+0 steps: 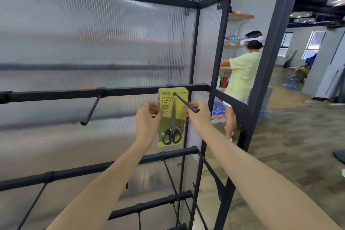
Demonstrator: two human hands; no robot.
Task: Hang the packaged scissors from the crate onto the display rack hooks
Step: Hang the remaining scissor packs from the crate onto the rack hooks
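Scissors pack (172,117) — upright on hook (186,102), handles down | left hand (149,115), right hand (197,114) — fingers pinching edges

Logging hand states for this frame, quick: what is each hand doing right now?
Left hand: pinches the left edge of the scissors package.
Right hand: pinches the package's right edge, beside the hook.

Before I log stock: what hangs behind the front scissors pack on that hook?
Behind the front scissors pack, card edges of more packs show at its top right on the same hook. Their number and contents are covered.
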